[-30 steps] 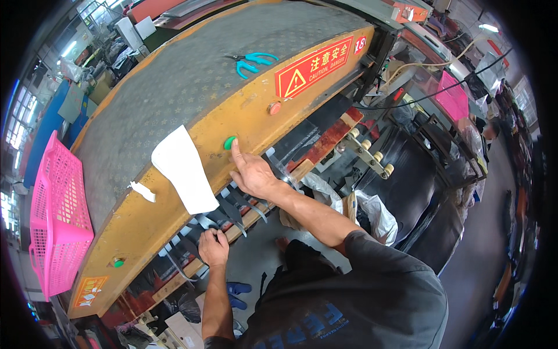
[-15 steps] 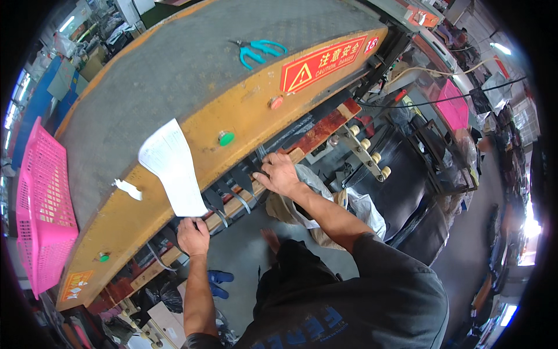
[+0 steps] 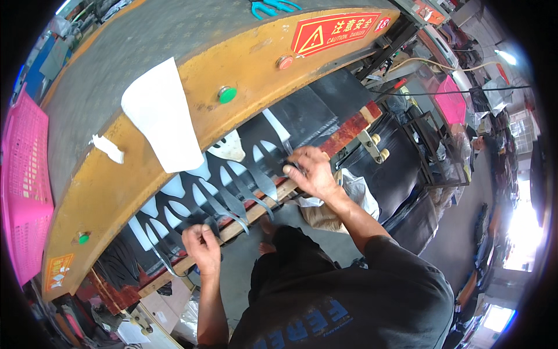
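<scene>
A black sheet (image 3: 302, 116) with several cut-out shapes lies on a wood-edged board (image 3: 349, 134), out from under a yellow press beam (image 3: 256, 64). Pale gaps show through it, and grey-black strips (image 3: 231, 200) hang over the board's front edge. My left hand (image 3: 203, 247) is closed at the sheet's near edge, left of the strips, its fingertips partly hidden. My right hand (image 3: 314, 174) has its fingers curled on the same edge farther right, thumb pressed toward them.
White paper (image 3: 163, 116) hangs over the beam, left of a green button (image 3: 226, 94) and a red button (image 3: 284, 62). Turquoise-handled cutters (image 3: 273, 7) lie on top. A pink basket (image 3: 26, 186) stands at left. A sack (image 3: 331, 215) is below my right arm.
The board and black sheet have come out from under the beam toward me, showing the cut-outs. My left hand moved nearer me, my right hand to the right.
</scene>
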`<state>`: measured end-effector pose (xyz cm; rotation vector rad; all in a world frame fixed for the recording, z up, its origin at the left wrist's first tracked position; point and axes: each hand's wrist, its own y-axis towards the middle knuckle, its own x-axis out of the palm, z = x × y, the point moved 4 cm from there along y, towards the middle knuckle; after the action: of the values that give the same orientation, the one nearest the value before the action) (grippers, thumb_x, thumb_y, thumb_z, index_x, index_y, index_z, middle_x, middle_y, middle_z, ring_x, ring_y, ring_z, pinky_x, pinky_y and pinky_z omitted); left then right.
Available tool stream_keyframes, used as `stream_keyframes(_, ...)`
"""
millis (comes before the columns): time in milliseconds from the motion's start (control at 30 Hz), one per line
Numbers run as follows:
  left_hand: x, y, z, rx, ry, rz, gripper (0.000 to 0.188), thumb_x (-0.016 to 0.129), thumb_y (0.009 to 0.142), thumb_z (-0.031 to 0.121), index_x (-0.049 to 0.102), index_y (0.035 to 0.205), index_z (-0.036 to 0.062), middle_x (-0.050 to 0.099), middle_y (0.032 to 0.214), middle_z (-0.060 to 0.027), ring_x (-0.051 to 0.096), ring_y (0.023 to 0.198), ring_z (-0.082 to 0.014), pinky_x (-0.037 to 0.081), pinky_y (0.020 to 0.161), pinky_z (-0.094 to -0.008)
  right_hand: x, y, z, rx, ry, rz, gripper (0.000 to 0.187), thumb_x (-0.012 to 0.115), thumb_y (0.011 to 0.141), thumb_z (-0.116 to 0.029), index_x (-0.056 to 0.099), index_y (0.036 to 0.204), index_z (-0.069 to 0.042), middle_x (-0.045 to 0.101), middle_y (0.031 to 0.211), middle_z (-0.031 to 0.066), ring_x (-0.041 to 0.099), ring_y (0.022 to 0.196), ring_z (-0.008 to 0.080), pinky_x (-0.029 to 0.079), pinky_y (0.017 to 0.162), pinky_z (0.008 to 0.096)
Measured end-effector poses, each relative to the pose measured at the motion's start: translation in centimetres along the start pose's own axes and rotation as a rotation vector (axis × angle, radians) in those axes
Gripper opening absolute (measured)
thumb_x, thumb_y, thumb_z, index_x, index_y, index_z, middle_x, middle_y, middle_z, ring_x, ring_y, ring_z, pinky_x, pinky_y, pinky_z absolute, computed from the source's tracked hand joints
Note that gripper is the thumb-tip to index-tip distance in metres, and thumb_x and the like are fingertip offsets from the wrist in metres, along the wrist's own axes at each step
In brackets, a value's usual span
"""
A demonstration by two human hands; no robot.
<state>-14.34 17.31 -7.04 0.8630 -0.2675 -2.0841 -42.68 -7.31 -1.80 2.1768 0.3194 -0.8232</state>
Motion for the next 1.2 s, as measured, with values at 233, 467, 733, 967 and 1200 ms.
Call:
stream_keyframes(233,8.1,2.6,7.4,0.439,-0.126,-0.297,0.007,0.072,0.089,0.007,0.067,0.088,0.004,0.067,0.084,-0.0142,0.064,0.081,-0.0387,0.053,0.074,-0.047,7.8,4.2,-6.3,0.043,-0.16,-0.423,0.082,0.088,0.079,-0.045,0.062,0.151,-0.013,0.05,0.154,0.029,0.054,0.135,0.0474,0.047,0.112,0.0525)
stream_keyframes(467,9.3,-4.6,6.8,0.455,-0.126,-0.384,0.016,0.075,0.081,0.014,0.061,0.077,0.0074,0.064,0.079,-0.0107,0.062,0.077,-0.0345,0.053,0.071,-0.0473,8.6,-2.5,-8.4,-0.006,-0.237,-0.442,0.091,0.089,0.072,-0.043,0.059,0.153,-0.018,0.037,0.164,0.0286,0.041,0.144,0.0529,0.041,0.115,0.0607)
stream_keyframes(733,9.0,-11.9,8.3,0.575,-0.034,-0.358,0.019,0.073,0.084,0.018,0.06,0.073,0.0082,0.06,0.076,-0.0097,0.059,0.075,-0.0325,0.051,0.068,-0.047,1.9,-2.9,-5.8,0.227,0.569,-0.456,0.066,0.085,0.073,-0.02,0.075,0.137,-0.005,0.069,0.136,0.016,0.069,0.121,0.0247,0.056,0.104,0.0361)
stream_keyframes(967,7.8,-10.8,12.4,0.3,-0.096,-0.524,0.047,0.084,0.087,0.047,0.065,0.076,0.0059,0.069,0.074,-0.0105,0.068,0.072,-0.036,0.055,0.069,-0.0472,0.2,-2.1,-3.9,0.791,1.01,-0.459,0.062,0.075,0.087,-0.026,0.068,0.143,0.003,0.075,0.124,0.0138,0.071,0.106,0.0199,0.058,0.096,0.0335)
stream_keyframes(1200,7.6,-4.2,15.2,0.325,-0.013,-0.544,0.045,0.071,0.102,0.04,0.071,0.083,-0.0004,0.074,0.08,-0.0212,0.073,0.075,-0.0422,0.057,0.071,-0.0522,0.8,-3.1,-5.8,0.883,1.166,-0.346,0.056,0.075,0.088,-0.021,0.071,0.138,0.002,0.076,0.117,0.0135,0.071,0.097,0.0199,0.059,0.088,0.0324)
